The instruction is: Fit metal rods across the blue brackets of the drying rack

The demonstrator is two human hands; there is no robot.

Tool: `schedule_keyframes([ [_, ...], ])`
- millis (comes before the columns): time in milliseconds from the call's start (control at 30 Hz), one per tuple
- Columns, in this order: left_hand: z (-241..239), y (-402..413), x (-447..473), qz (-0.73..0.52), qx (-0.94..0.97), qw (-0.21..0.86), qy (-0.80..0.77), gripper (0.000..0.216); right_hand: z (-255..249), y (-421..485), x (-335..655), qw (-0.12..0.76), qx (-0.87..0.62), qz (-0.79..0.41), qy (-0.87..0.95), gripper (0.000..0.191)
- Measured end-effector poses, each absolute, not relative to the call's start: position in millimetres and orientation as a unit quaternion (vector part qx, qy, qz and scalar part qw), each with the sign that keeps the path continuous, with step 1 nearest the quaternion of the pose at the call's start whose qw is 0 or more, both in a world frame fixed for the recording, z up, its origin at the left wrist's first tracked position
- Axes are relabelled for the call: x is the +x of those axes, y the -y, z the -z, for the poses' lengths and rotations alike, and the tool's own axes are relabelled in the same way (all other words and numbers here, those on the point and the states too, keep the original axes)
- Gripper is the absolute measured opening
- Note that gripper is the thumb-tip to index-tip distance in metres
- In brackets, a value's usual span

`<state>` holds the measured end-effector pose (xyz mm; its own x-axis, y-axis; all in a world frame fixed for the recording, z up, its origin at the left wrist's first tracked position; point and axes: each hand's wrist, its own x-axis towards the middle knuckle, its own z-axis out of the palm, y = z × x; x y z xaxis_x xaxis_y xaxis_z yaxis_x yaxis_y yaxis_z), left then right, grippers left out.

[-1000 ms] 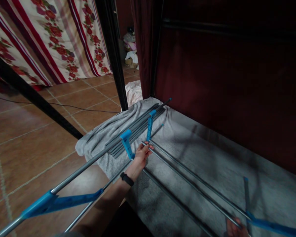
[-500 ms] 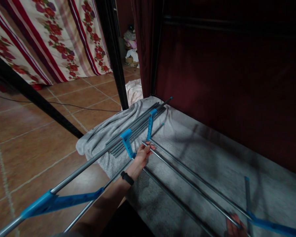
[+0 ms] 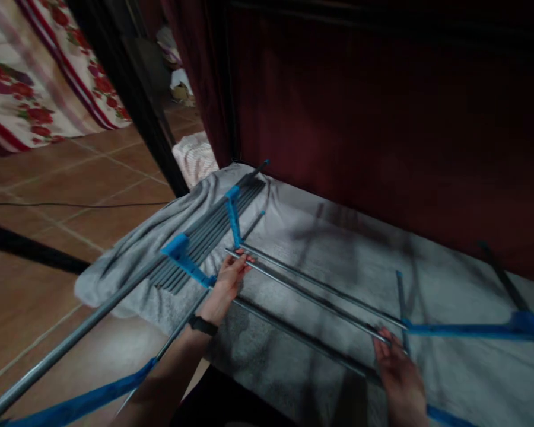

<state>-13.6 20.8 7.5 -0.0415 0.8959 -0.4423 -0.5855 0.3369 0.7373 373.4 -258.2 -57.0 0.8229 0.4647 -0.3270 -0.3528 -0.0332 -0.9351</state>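
A thin metal rod (image 3: pixel 302 290) is being held by both hands above the middle of the grey blanket (image 3: pixel 338 237). Near its left end it is being pinched by the left hand (image 3: pixel 232 273); towards the other end it is being gripped in the fingers of the right hand (image 3: pixel 399 366). Its left tip is being left free, fitted into no bracket; whether the right tip is seated cannot be told. Partial joining is being shown: a second rod (image 3: pixel 324 285), just beyond and roughly parallel, is being held between a far blue bracket (image 3: pixel 233 217) and a blue bracket on the right (image 3: pixel 467 331), and a long rod (image 3: pixel 71 341) past the blanket's left edge is being joined by a near blue bracket (image 3: pixel 186 261). Apparently unjoined, a bundle of grey rods (image 3: pixel 214 228) is being carried near the blanket's far left corner.
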Motion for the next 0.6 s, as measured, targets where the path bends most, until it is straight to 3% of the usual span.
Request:
schedule_keyframes([
  [67,-10.1,-23.6,-13.8,-0.548,0.164,0.671,-0.471,0.017,46.1,250.4,361.0,0.734,-0.607,-0.305,0.005,0.039],
  [133,-12.9,-28.2,-13.1,-0.539,0.160,0.671,-0.484,0.015,36.3,239.9,351.8,0.757,-0.572,-0.317,-0.021,0.035],
  [600,-23.1,-38.7,-7.9,-0.511,0.173,0.651,-0.535,0.038,11.4,240.1,327.6,0.841,-0.452,-0.298,0.004,0.036],
])
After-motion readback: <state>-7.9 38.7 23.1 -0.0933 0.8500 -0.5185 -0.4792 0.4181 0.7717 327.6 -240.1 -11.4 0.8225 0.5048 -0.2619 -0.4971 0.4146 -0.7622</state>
